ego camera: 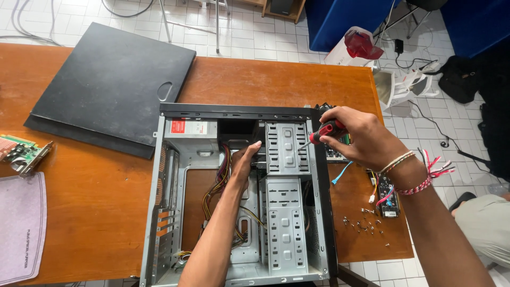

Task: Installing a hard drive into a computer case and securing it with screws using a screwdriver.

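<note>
Red-and-white rectangular label (178, 126) sitting on grey power supply (192, 129), case (159, 212) top-left corner. Right hand (361, 138) gripping red-black screwdriver (321, 133), long axis running 2-to-8 o'clock, tip pointing 8 o'clock at drive cage (287, 154). Left hand (245, 159) reaching inside case, fingers extended, pressing against cage. Loose screws (364, 223) lying at 4 o'clock.

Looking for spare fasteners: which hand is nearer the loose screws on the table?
Right. The right hand grips a screwdriver above the loose screws; the left hand is inside the computer case, farther left.
</note>
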